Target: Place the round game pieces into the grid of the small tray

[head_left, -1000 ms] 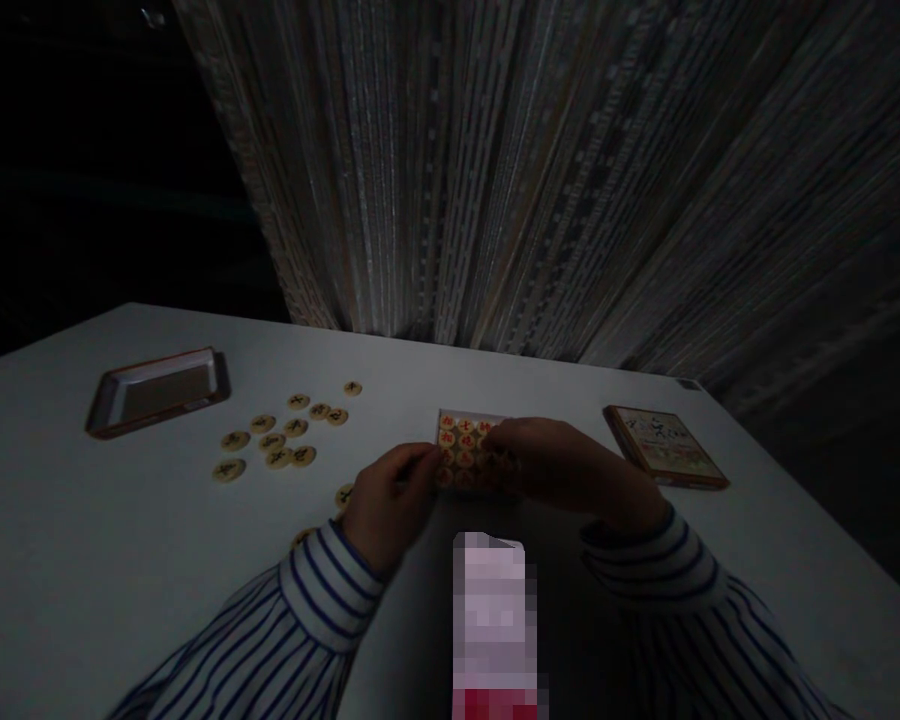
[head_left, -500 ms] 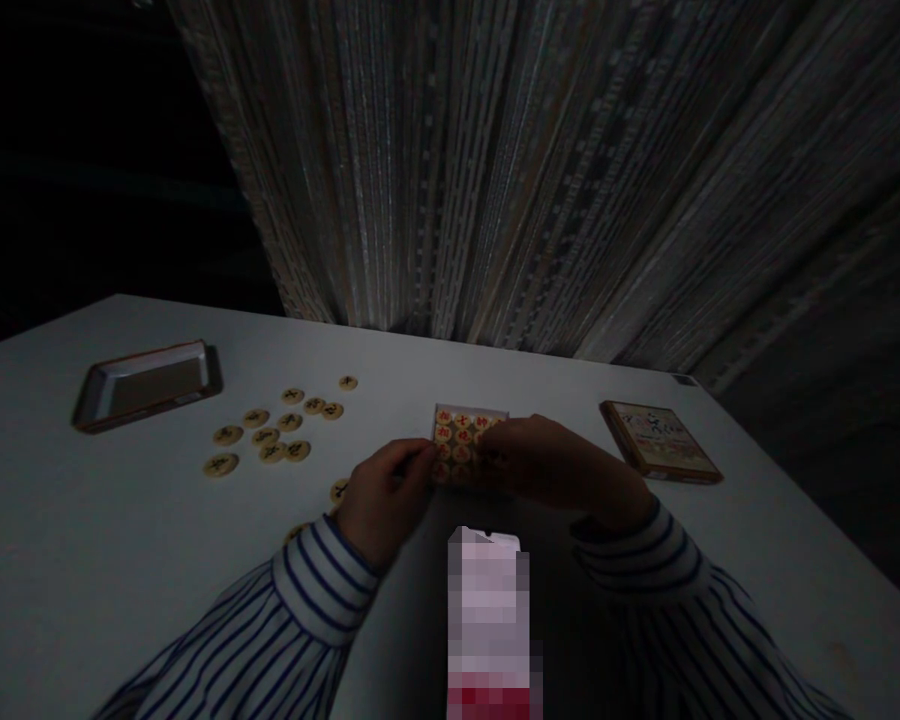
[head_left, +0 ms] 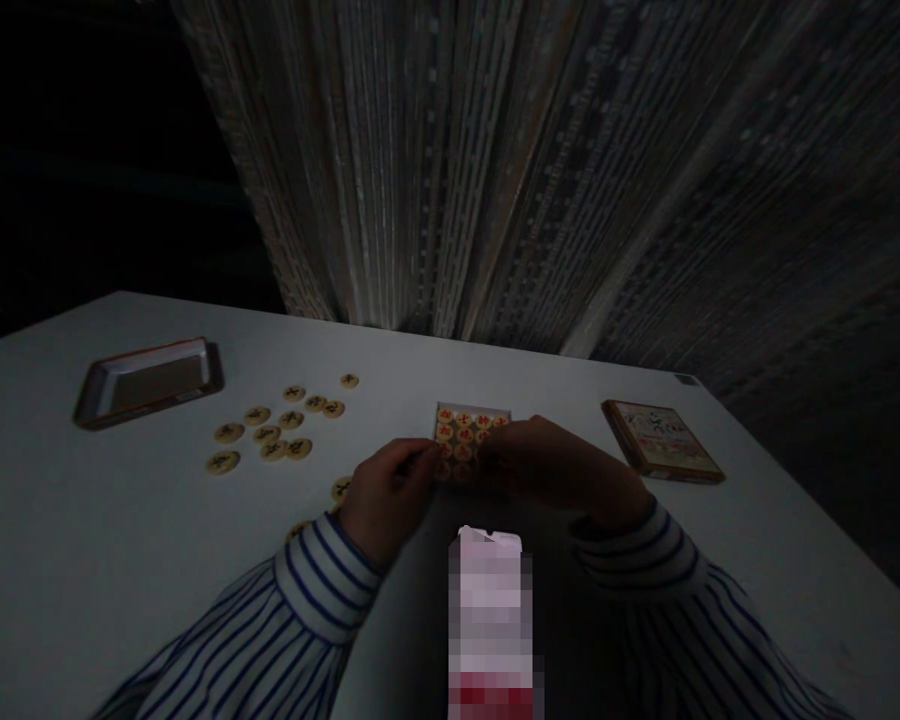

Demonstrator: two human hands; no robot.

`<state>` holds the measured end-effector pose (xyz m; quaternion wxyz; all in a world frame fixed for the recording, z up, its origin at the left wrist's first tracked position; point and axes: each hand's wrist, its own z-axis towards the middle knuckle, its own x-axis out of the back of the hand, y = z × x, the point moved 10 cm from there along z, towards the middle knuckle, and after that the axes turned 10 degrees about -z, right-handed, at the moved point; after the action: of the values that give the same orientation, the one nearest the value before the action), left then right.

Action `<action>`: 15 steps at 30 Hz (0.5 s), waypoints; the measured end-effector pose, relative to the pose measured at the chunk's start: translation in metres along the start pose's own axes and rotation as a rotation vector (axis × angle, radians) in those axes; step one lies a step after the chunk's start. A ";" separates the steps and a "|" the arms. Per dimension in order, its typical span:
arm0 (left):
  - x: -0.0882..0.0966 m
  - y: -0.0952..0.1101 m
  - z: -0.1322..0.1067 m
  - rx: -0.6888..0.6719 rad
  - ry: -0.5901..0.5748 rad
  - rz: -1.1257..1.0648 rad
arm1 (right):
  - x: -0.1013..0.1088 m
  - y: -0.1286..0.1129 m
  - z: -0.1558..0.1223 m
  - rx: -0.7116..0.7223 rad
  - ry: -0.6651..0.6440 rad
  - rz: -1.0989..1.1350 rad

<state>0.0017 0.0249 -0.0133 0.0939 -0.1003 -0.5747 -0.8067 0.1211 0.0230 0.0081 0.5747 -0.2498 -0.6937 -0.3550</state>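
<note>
In front of me lies a small box tray holding rows of round wooden Chinese chess pieces with red characters. My left hand is closed at the tray's left edge, thumb and forefinger pinching its side. Over the right part of the tray, my right hand is bent with its fingers curled down among the pieces. Its fingertips are in shadow, and whatever they grip is hidden. Several black-marked Chinese chess pieces lie loose to the left, some partly behind my left wrist.
An open box half sits at the left of the white table. A closed flat box with a printed lid lies at the right. A phone-like, pixelated object is at the near middle. A string curtain hangs behind.
The view has shifted very slightly. My right hand has moved a little off the tray's upper right corner, where a red piece now shows more. My left hand stays put.
</note>
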 end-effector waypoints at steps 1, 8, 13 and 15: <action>0.000 0.001 0.000 -0.010 0.001 0.002 | 0.000 0.000 0.000 -0.003 -0.001 0.000; 0.000 0.002 -0.001 -0.037 0.000 0.020 | -0.003 0.001 0.000 0.004 -0.018 0.048; 0.000 0.002 0.000 -0.035 0.001 0.029 | -0.004 0.003 0.000 -0.002 -0.030 0.062; 0.001 0.002 0.000 -0.034 0.001 0.030 | -0.006 0.004 0.000 -0.008 -0.039 0.060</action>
<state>0.0017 0.0238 -0.0114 0.1044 -0.1100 -0.5593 -0.8150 0.1255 0.0255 0.0036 0.5706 -0.2796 -0.6955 -0.3355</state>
